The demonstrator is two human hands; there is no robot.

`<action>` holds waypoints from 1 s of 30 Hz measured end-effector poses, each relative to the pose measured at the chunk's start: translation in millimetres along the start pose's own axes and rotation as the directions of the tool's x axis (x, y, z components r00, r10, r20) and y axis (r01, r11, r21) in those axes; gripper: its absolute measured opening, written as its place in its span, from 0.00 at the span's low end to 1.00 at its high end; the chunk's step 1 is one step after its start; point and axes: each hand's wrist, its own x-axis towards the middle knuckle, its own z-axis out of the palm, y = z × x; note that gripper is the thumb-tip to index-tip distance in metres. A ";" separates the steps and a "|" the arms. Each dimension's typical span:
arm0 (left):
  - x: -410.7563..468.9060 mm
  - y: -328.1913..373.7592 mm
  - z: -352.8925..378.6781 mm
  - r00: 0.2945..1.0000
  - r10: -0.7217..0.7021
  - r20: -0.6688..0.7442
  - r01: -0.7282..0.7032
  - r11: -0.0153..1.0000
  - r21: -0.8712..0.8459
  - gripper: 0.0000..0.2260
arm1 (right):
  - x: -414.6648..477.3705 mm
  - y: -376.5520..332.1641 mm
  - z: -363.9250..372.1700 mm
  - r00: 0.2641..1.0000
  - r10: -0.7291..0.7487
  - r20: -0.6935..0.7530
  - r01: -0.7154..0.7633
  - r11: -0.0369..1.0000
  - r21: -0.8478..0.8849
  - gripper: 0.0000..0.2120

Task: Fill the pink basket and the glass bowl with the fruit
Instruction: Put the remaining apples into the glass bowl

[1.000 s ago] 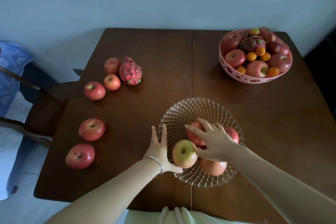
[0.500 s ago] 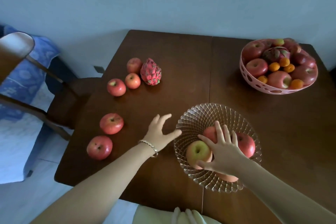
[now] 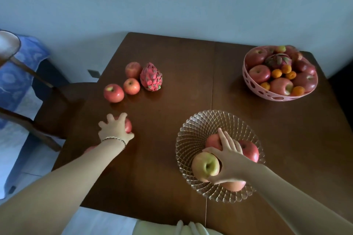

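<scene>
The glass bowl (image 3: 198,126) sits near the table's front and holds a yellow-green apple (image 3: 205,166) and three red apples. My right hand (image 3: 227,156) lies on that fruit with fingers apart, its thumb against the yellow-green apple. My left hand (image 3: 112,129) is clasped over a red apple (image 3: 129,125) on the table's left side. Another red apple (image 3: 89,149) shows partly from under my left forearm. Further back lie three red apples (image 3: 113,93) and a pink dragon fruit (image 3: 151,77). The pink basket (image 3: 277,98) at the back right is heaped with fruit.
The dark wooden table (image 3: 181,74) stands against a pale wall. A wooden chair (image 3: 63,101) is pushed up to the table's left edge. A blue patterned cloth (image 3: 15,74) lies beyond it.
My left hand left the bowl's rim and swung left onto the red apple. My right hand stayed on the fruit in the bowl. The view shifted left.
</scene>
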 end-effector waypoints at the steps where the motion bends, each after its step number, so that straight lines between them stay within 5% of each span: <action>1: -8.8 9.6 -4.4 0.995 0.078 -0.056 -0.081 0.996 -0.044 0.31 | 0.4 0.9 0.4 1.000 -0.002 -0.001 0.002 1.000 0.007 0.38; 3: -33.0 31.3 -13.0 0.941 0.289 -0.173 -0.315 0.939 -0.141 0.32 | 1.0 2.2 2.0 1.000 -0.012 -0.005 0.012 1.000 0.019 0.38; 5: -56.7 55.1 -17.5 0.813 0.556 -0.175 -0.581 0.798 -0.163 0.35 | 1.2 3.9 2.4 1.000 -0.023 -0.012 0.024 0.999 0.028 0.37; 8: -79.0 91.3 -8.4 0.587 0.809 0.006 -0.809 0.587 0.030 0.37 | 0.9 4.3 1.1 0.999 -0.039 -0.007 0.039 0.999 0.028 0.37; 10: -82.6 113.6 4.5 0.528 0.838 0.139 -0.848 0.512 0.134 0.36 | -1.1 4.2 0.0 0.999 -0.043 -0.012 0.043 0.999 0.025 0.36; 16: -81.2 136.7 16.3 0.533 0.782 0.323 -0.846 0.486 0.220 0.38 | -3.8 4.8 2.4 0.998 -0.057 -0.027 0.057 0.998 0.003 0.36; 20: -82.9 139.6 13.8 0.527 0.776 0.347 -0.849 0.462 0.256 0.38 | -4.5 6.0 5.6 0.998 -0.063 -0.008 0.063 0.998 0.010 0.43; 25: -89.5 135.8 10.8 0.542 0.778 0.317 -0.839 0.481 0.254 0.33 | -4.8 9.8 0.8 0.998 -0.015 -0.059 0.030 0.963 0.267 0.41; 30: -99.4 135.4 12.6 0.553 0.785 0.279 -0.824 0.465 0.324 0.27 | 1.3 7.2 7.4 0.997 -0.015 -0.074 0.027 0.985 0.169 0.49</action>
